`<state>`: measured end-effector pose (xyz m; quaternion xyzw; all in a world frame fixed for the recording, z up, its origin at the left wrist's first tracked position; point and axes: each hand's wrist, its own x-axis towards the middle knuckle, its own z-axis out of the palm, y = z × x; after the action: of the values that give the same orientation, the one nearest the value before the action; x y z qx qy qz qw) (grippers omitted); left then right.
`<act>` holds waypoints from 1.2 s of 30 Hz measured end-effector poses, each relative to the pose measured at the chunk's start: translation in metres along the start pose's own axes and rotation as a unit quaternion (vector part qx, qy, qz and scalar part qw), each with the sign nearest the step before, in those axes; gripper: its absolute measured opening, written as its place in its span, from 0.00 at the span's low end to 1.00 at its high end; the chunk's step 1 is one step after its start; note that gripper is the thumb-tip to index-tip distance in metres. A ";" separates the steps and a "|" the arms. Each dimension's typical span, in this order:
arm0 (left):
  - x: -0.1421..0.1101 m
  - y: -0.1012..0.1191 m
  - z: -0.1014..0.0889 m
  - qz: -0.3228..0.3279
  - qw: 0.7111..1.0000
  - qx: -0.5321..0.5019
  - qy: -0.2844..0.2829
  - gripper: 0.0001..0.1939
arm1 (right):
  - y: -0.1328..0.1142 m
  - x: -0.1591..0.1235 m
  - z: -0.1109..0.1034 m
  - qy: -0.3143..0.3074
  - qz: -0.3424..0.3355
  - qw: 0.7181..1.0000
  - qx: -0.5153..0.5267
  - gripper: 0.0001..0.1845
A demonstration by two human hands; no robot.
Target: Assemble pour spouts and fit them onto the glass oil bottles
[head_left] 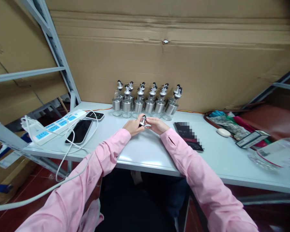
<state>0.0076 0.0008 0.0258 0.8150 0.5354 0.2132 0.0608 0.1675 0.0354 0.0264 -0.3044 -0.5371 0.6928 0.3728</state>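
Observation:
A small silver-and-black pour spout (pixel 142 121) sits between my two hands, above the front half of the table. My left hand (pixel 134 126) is closed around its left side, with thumb and fingers on it. From the right, my right hand (pixel 158 125) has its fingertips against the same spout, partly hidden behind it. Just beyond stand several glass oil bottles (pixel 149 105) with metal sleeves, close together in rows. Each visible bottle top carries a silver spout with a black flip lid; the rear bottles are mostly covered by the front ones.
At left on the white table (pixel 145 151) lie a power strip (pixel 59 127), a phone (pixel 79 131), a small black device (pixel 94 116) and looping white cables. A dark phone (pixel 188 136) lies right of my hands. Farther right are a white oval object (pixel 223 132) and a small box (pixel 252 139). Cardboard (pixel 145 61) stands behind.

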 end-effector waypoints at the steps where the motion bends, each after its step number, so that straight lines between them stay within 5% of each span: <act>1: 0.000 0.000 0.000 0.000 1.000 0.001 0.001 0.29 | 0.000 0.000 0.000 0.002 -0.006 1.000 0.000 0.12; 14: -0.001 -0.002 -0.001 0.034 0.999 -0.004 0.020 0.33 | 0.012 0.010 0.002 0.039 -0.116 0.991 -0.047 0.11; 22: -0.002 -0.004 0.001 0.016 1.000 -0.013 0.013 0.29 | 0.008 0.005 0.008 0.050 -0.041 0.997 -0.045 0.16; 25: 0.001 -0.018 0.000 0.060 0.992 -0.085 0.072 0.26 | 0.008 0.006 0.009 0.084 -0.055 0.994 -0.040 0.22; 27: 0.007 -0.035 -0.001 0.021 0.967 -0.129 0.218 0.20 | 0.008 0.007 0.009 0.100 -0.056 0.993 -0.015 0.26; 30: 0.017 -0.064 -0.002 -0.123 0.863 -0.185 0.453 0.21 | 0.007 0.007 0.009 0.102 -0.056 0.993 0.017 0.25; 33: 0.024 -0.088 -0.004 -0.176 0.818 -0.323 0.443 0.34 | 0.005 0.006 0.009 0.124 -0.083 0.989 0.014 0.24; 36: 0.024 -0.102 -0.006 -0.200 0.788 -0.417 0.408 0.31 | 0.003 0.006 0.008 0.141 -0.105 0.984 0.008 0.20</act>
<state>-0.0729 0.0645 0.0052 0.4228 0.5202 0.7112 0.2119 0.1566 0.0358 0.0253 -0.3380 -0.5021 0.6042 0.5183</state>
